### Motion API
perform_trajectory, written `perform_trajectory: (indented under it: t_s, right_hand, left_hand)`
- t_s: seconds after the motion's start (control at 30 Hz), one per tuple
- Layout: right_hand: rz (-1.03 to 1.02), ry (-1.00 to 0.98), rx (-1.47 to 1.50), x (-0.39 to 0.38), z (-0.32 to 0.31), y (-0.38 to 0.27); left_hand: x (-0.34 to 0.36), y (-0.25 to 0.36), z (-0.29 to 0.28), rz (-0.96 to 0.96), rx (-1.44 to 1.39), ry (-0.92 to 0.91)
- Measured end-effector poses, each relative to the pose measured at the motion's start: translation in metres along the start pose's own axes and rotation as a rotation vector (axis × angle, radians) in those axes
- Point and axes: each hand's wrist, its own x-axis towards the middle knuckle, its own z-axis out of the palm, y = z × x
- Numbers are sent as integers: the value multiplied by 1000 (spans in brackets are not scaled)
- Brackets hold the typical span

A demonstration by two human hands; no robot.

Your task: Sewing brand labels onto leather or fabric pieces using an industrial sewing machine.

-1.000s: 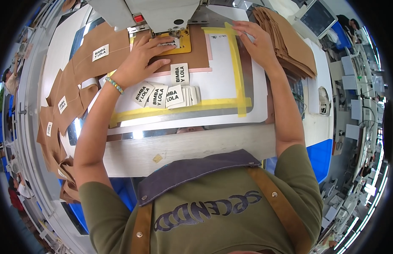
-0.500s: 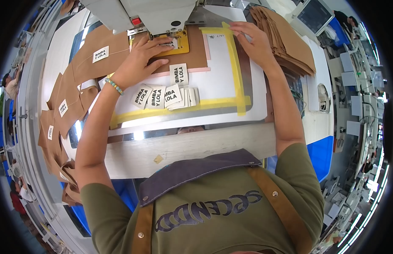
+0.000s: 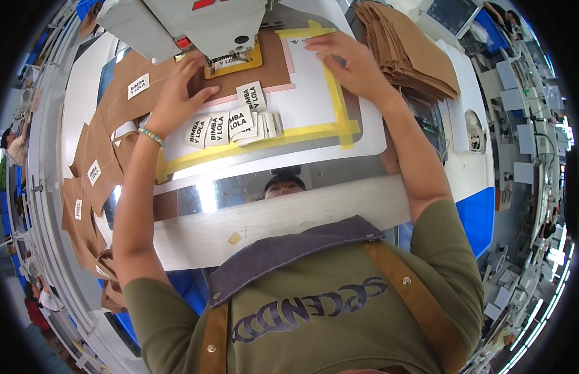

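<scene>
My left hand [image 3: 177, 100] is open, fingers bent and apart, touching the brown piece just left of the yellow frame [image 3: 238, 70] beneath the sewing machine head [image 3: 199, 28]. A white printed label shows inside that frame. My right hand [image 3: 349, 68] is open, fingertips on the upper right of a white template board [image 3: 311, 109] edged with yellow tape. A brown sheet [image 3: 274, 78] with pink-edged border lies on the board. Several loose white labels [image 3: 218, 128] sit in a row and small stack between my hands.
Brown pieces with labels [image 3: 96, 168] hang along the left side. A stack of brown pieces [image 3: 411, 56] lies at right beside a screen [image 3: 442, 19]. A metal plate [image 3: 239, 190] runs along the near wooden edge [image 3: 283, 218]. Blue bins [image 3: 473, 221] sit below. Other people work in the distance.
My left hand has slid leftward off the yellow frame, uncovering more of its label. My right hand has shifted left along the board, and the board with frame and labels appears slightly farther left and up.
</scene>
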Motion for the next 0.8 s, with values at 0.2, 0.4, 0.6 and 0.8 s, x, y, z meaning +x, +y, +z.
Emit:
perform_trajectory:
  t_s: [0.2, 0.4, 0.6, 0.8]
  right_hand:
    - [-246, -224, -22, 13, 35, -47]
    - [-356, -336, -106, 13, 48, -56]
    - [-423, -266, -229, 21, 45, -55]
    - [-589, -223, -364, 35, 41, -63]
  left_hand:
    - [-9, -23, -29, -140, -84, -217]
    - [-14, -28, -32, -121, -80, -228]
    - [-10, -29, -23, -73, -13, -126]
    - [-9, -11, -17, 112, 135, -38]
